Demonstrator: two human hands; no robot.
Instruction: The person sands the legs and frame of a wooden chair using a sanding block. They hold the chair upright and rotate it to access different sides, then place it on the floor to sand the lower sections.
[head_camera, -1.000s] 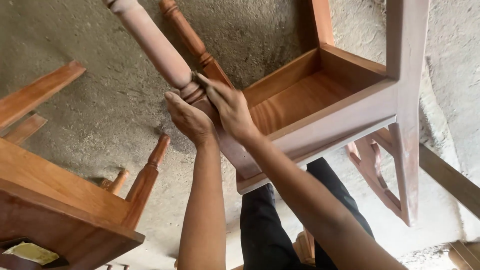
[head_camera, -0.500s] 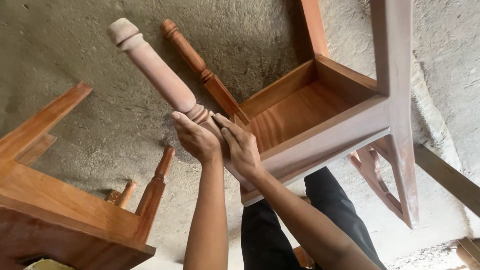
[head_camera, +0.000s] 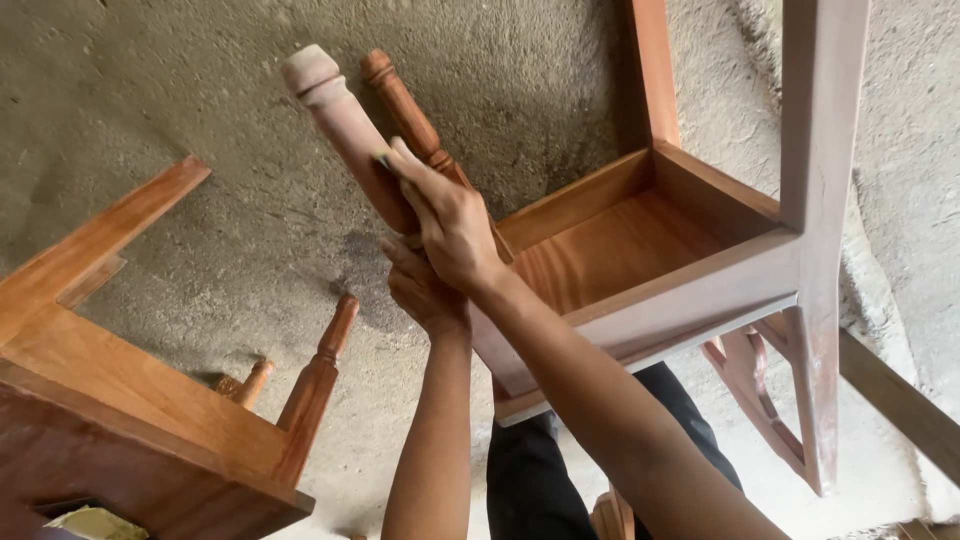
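A: Upturned wooden chair (head_camera: 640, 250) in the middle of the shot, turned legs in the air, and both hands are on the pale leg (head_camera: 345, 125) at its near corner.

B: The right hand (head_camera: 450, 225) lies along that leg, fingers pressed together and flat on the wood. Something dark peeks out at the fingertips; too small to say what it is.

A: And the left hand (head_camera: 425, 292)?

B: Just below the right, wrapped round the base of the same leg where it meets the chair's seat frame. It looks closed in a steadying grip, though the right wrist hides most of it.

A: How would you judge the technique?

B: Sound, I'd say. Long even passes along the turned shape, the lower hand bracing so the chair doesn't rock.

A: What crowds them?

B: The darker leg (head_camera: 410, 110) sits right behind the pale one, nearly touching the knuckles. Left of the chair a second upturned chair (head_camera: 150, 410) pokes its own legs up nearby. The person's dark trousers (head_camera: 540, 470) are under the chair's near rail, and rough concrete floor (head_camera: 200, 90) lies behind everything.
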